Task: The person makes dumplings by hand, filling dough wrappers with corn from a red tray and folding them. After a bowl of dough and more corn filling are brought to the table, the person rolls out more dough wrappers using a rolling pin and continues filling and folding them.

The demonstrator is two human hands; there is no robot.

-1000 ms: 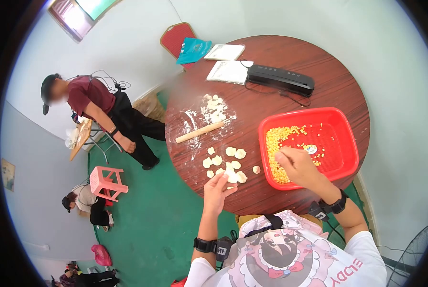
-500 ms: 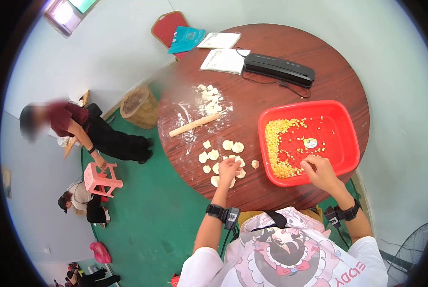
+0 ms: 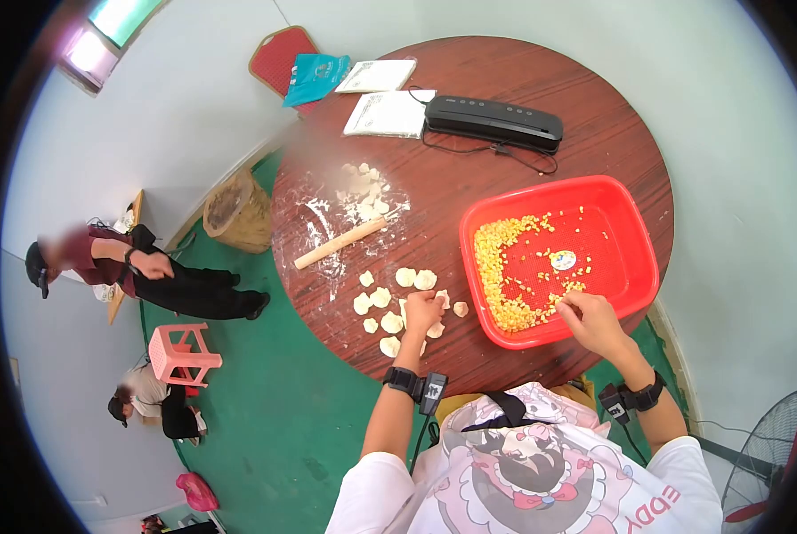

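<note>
Several pale, lumpy dough pieces (image 3: 405,277) lie on the near left of the round table. Among them is my left hand (image 3: 424,311), its fingers curled together and pointing down; whatever they grip is hidden beneath them. One small dough piece (image 3: 461,309) sits apart, between that hand and a red plastic basin (image 3: 625,245). Yellow corn kernels (image 3: 502,258) are heaped along the basin's left side and scattered over its floor. Over the basin's near part, my right hand (image 3: 591,322) has thumb and forefinger pinched close above some kernels. Anything between these fingertips is too small to make out.
A wooden rolling pin (image 3: 340,243) rests on floured wood beside more dough bits (image 3: 363,191). Farther back are a black corded appliance (image 3: 493,123) and white packets (image 3: 389,114). A person (image 3: 113,258) stands left, near a pink stool (image 3: 183,353). A fan (image 3: 772,454) stands right.
The view has shifted, so the table sits slightly farther left. My left hand's fingers are more curled; my right stays over the basin. The standing person's hand has come off the stool and risen.
</note>
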